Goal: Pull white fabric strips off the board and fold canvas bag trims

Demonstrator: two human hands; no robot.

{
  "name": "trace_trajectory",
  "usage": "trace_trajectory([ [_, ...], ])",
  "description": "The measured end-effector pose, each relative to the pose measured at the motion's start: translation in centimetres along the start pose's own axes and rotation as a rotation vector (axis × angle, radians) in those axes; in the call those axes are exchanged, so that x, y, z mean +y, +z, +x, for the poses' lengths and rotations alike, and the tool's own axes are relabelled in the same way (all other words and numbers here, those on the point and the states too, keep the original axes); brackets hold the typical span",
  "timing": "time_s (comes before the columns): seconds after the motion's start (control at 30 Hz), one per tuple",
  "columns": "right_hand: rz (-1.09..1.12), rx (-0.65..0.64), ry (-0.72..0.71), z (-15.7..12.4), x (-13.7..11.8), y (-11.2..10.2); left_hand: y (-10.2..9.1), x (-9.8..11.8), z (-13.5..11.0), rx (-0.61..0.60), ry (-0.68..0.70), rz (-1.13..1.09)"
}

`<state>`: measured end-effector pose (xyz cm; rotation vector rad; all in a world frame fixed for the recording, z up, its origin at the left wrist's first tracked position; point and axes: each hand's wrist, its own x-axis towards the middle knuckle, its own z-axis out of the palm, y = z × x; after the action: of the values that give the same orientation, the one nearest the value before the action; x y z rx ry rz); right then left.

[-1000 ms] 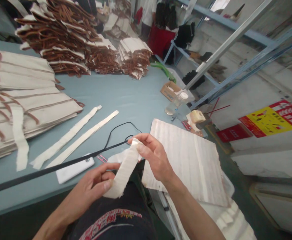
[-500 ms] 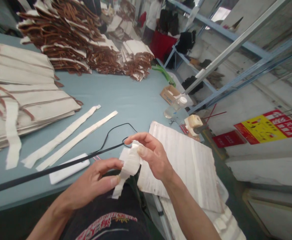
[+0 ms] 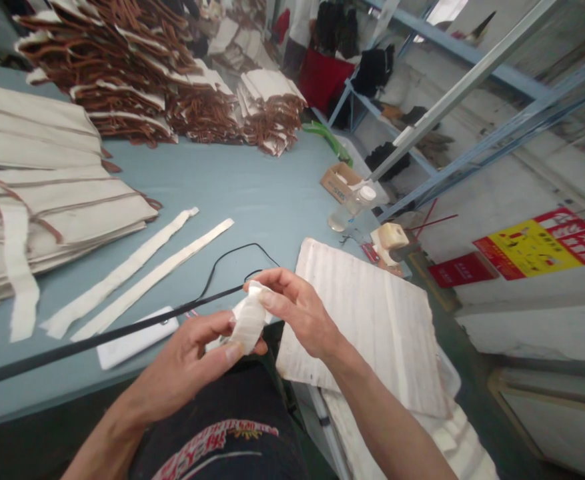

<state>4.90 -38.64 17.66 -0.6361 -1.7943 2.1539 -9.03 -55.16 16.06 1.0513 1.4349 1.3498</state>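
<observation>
Drawn up from where it dangled, the white strip (image 3: 249, 328) is now bunched between my left grip (image 3: 185, 353) and right grip (image 3: 302, 312), both pinched on it near the worktop (image 3: 212, 177) edge. A black cord (image 3: 122, 331) partly hides the white phone (image 3: 133, 347); a ribbed sheet (image 3: 362, 320) lies to my right.

Cream fabric strip (image 3: 249, 325), 1 pc.: long, flat length slanting betw. R hand (image 3: 302, 313) and L hand (image 3: 187, 353) 1 s ago, loosely bent w/ tail hanging below L hand 0.5 s ago; now a short, curved fold betw. the two, tail gone from view. Hands: closer tog. than in both prior views, R hand slightly further left. Fingertip (image 3: 261, 347), 1, owner hand unclear: now showing by strip's near right edge.
</observation>
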Motion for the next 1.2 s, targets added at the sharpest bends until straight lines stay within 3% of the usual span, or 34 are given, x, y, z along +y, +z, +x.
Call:
trace_trajectory([
  [0.1,-0.005,-0.006,0.031,0.1,0.8,0.0,0.6,0.2,-0.4,0.089,-0.088,0.045],
  [0.17,0.02,-0.058,0.067,0.2,1.2,-0.2,0.5,0.2,-0.9,0.087,-0.16,0.047],
  [0.4,0.25,-0.61,0.181,1.6,2.0,-1.8,-1.0,-0.9,-2.8,-0.056,-0.21,-0.012],
  [0.63,0.448,-0.836,0.375,3.5,6.3,-1.6,-0.6,-0.1,-3.2,-0.096,-0.273,0.058],
  [0.73,0.505,-0.823,0.418,3.7,6.8,-1.3,-0.8,0.0,-3.7,-0.064,-0.302,0.051],
  [0.93,0.519,-0.765,0.477,3.0,5.8,-2.1,-1.8,-0.7,-5.2,0.027,-0.34,-0.194],
  [1.1,0.313,-0.63,0.34,1.7,6.5,-1.0,-1.5,-0.2,-4.9,0.116,-0.378,-0.257],
  [1.2,0.351,-0.546,0.223,1.1,7.2,0.5,-0.9,0.5,-4.7,0.206,-0.444,-0.537],
])
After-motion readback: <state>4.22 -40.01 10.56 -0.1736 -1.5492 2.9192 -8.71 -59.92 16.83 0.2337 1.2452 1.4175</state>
